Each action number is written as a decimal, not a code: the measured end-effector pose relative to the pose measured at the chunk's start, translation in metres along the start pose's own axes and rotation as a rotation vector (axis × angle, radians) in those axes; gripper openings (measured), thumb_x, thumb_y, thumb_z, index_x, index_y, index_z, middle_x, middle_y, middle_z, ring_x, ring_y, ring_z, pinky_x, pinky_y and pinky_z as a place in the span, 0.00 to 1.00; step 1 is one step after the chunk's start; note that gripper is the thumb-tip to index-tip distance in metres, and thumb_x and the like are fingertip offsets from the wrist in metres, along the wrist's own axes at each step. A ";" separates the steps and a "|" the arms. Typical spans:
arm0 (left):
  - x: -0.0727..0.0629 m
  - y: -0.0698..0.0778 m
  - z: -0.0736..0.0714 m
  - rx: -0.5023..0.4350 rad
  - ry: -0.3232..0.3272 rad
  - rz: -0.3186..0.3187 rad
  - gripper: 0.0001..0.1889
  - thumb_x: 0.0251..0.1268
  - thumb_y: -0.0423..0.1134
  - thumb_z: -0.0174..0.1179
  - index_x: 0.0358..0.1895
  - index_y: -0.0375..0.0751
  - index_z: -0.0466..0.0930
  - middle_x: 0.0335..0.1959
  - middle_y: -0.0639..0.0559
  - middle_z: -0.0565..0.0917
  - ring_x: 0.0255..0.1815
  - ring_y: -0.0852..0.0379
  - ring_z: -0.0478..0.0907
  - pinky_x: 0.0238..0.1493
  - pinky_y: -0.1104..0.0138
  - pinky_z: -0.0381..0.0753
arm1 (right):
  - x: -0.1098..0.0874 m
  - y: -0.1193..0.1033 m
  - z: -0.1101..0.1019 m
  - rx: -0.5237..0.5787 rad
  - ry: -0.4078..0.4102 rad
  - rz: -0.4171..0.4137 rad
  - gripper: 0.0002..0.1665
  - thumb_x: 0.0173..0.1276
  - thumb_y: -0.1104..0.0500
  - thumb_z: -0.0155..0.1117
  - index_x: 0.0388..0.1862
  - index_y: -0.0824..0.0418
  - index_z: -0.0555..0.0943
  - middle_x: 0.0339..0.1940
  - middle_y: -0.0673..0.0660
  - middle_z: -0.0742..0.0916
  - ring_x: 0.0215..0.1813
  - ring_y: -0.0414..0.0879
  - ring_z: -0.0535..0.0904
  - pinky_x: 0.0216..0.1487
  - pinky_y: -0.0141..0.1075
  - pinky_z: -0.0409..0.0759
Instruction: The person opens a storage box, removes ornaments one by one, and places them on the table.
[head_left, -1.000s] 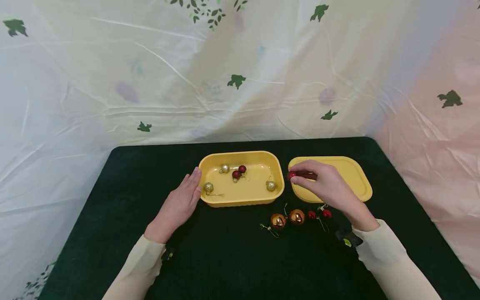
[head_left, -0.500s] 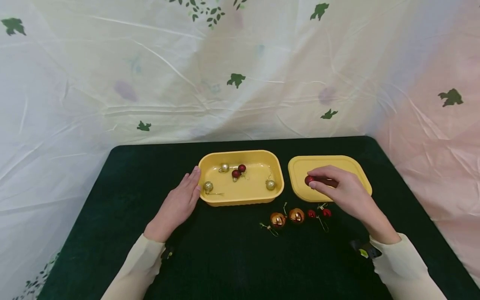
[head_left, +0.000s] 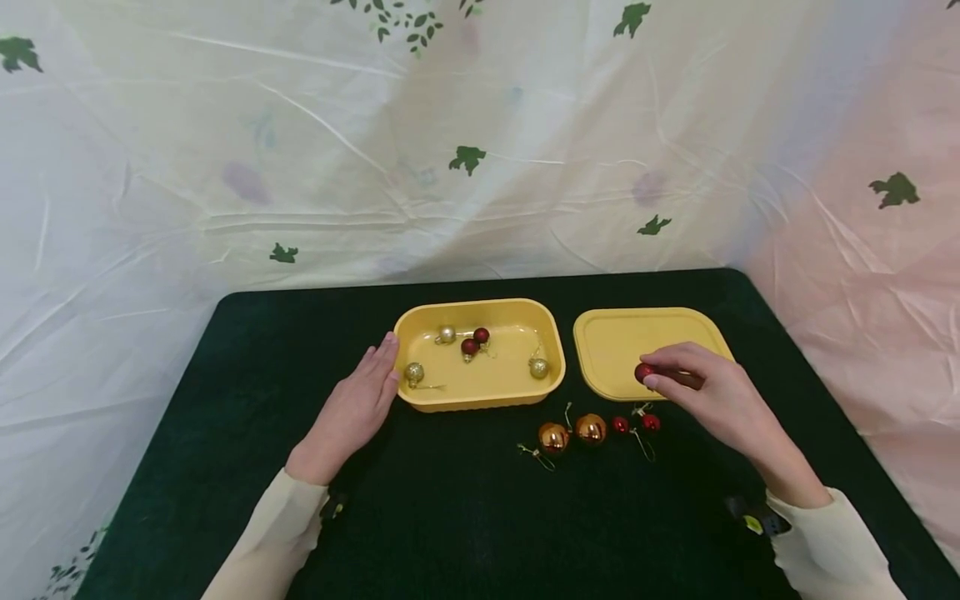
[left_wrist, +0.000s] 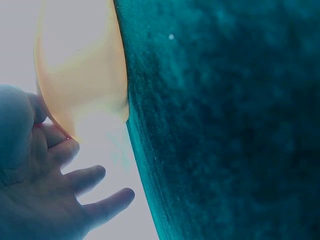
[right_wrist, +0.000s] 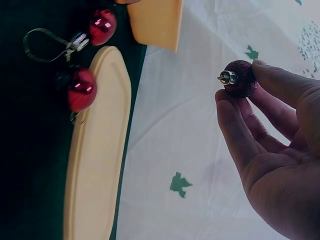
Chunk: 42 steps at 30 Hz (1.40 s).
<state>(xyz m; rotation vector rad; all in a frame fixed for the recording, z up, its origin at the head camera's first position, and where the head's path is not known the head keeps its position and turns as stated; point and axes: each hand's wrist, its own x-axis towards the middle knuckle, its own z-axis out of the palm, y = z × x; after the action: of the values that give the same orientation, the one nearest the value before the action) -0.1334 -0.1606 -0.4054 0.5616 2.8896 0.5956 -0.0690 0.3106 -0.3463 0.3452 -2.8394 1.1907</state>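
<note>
My right hand [head_left: 712, 396] pinches a small dark red glittery bauble [right_wrist: 240, 78] between thumb and fingertips, above the near edge of the yellow lid [head_left: 615, 342]. The bauble's silvery cap shows in the right wrist view. With fairly straight fingers my left hand [head_left: 348, 417] touches the left end of the yellow box [head_left: 480, 400]. Inside the box lie two dark red baubles, one of them the nearer bauble [head_left: 469, 347], and three gold ones, including a gold bauble [head_left: 538, 367] at the right end.
In front of the box and lid lie two shiny orange-gold baubles [head_left: 591, 429] with string loops. To their right are two small shiny red baubles [head_left: 650, 422]. A dark green cloth [head_left: 465, 517] covers the table, and a patterned pale curtain [head_left: 375, 167] hangs behind.
Holding the dark red bauble, my right hand has moved right and toward me, from the lid's left edge to its near right part. The left hand stays at the box.
</note>
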 end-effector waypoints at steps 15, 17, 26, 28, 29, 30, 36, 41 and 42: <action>-0.002 0.000 0.000 -0.008 0.006 0.002 0.33 0.87 0.50 0.39 0.85 0.46 0.41 0.86 0.48 0.46 0.85 0.44 0.48 0.80 0.45 0.53 | -0.024 0.026 -0.006 -0.076 0.015 0.097 0.17 0.75 0.52 0.68 0.59 0.53 0.85 0.53 0.53 0.88 0.46 0.30 0.81 0.45 0.18 0.79; -0.002 0.000 0.000 -0.007 0.007 0.002 0.33 0.87 0.50 0.40 0.85 0.46 0.41 0.86 0.48 0.46 0.85 0.44 0.48 0.80 0.45 0.54 | -0.026 0.030 -0.006 -0.078 0.015 0.100 0.17 0.75 0.52 0.69 0.59 0.54 0.85 0.52 0.53 0.88 0.45 0.30 0.81 0.45 0.18 0.79; -0.001 0.000 0.000 -0.014 0.012 0.013 0.33 0.87 0.50 0.40 0.85 0.45 0.41 0.86 0.48 0.46 0.85 0.45 0.48 0.80 0.45 0.53 | -0.034 0.050 -0.004 -0.089 -0.033 0.165 0.21 0.76 0.50 0.67 0.62 0.59 0.84 0.51 0.55 0.89 0.44 0.33 0.83 0.43 0.23 0.81; 0.000 -0.001 0.000 -0.014 0.013 0.017 0.33 0.87 0.50 0.40 0.85 0.45 0.41 0.86 0.48 0.46 0.85 0.45 0.47 0.80 0.45 0.53 | -0.036 0.054 -0.003 -0.091 -0.048 0.186 0.22 0.76 0.49 0.66 0.62 0.59 0.83 0.50 0.55 0.90 0.45 0.34 0.83 0.42 0.25 0.82; 0.000 -0.001 0.000 -0.015 0.012 0.018 0.33 0.87 0.50 0.40 0.85 0.46 0.41 0.86 0.48 0.46 0.85 0.45 0.47 0.80 0.45 0.53 | -0.036 0.056 -0.002 -0.095 -0.053 0.195 0.22 0.77 0.49 0.66 0.62 0.59 0.83 0.50 0.55 0.90 0.45 0.34 0.84 0.42 0.26 0.82; 0.000 -0.001 0.000 -0.016 0.013 0.018 0.33 0.87 0.50 0.40 0.85 0.46 0.41 0.86 0.48 0.46 0.85 0.45 0.47 0.80 0.45 0.53 | -0.036 0.057 -0.002 -0.100 -0.059 0.204 0.22 0.77 0.48 0.66 0.62 0.59 0.83 0.50 0.55 0.90 0.45 0.34 0.83 0.42 0.27 0.82; 0.000 0.000 -0.001 -0.002 0.009 0.015 0.33 0.87 0.50 0.40 0.85 0.46 0.42 0.86 0.49 0.46 0.85 0.45 0.47 0.80 0.45 0.53 | -0.036 0.066 -0.001 -0.109 -0.087 0.235 0.23 0.77 0.46 0.65 0.63 0.58 0.83 0.51 0.54 0.90 0.46 0.34 0.83 0.42 0.29 0.82; 0.000 0.000 -0.001 0.018 0.009 0.013 0.33 0.87 0.50 0.41 0.85 0.46 0.42 0.86 0.48 0.46 0.85 0.45 0.48 0.80 0.45 0.54 | -0.035 0.074 0.002 -0.088 -0.117 0.243 0.23 0.77 0.47 0.64 0.63 0.58 0.83 0.52 0.55 0.89 0.48 0.34 0.83 0.42 0.29 0.82; 0.000 0.000 -0.001 0.019 0.010 0.013 0.33 0.87 0.50 0.41 0.85 0.46 0.42 0.86 0.48 0.47 0.85 0.45 0.48 0.80 0.45 0.54 | -0.035 0.075 0.003 -0.086 -0.121 0.245 0.23 0.77 0.47 0.64 0.62 0.58 0.83 0.52 0.55 0.90 0.48 0.34 0.83 0.43 0.29 0.82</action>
<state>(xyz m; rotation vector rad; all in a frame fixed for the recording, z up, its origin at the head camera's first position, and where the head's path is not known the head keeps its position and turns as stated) -0.1337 -0.1610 -0.4048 0.5817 2.9066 0.5750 -0.0517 0.3660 -0.4057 0.0687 -3.0992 1.1138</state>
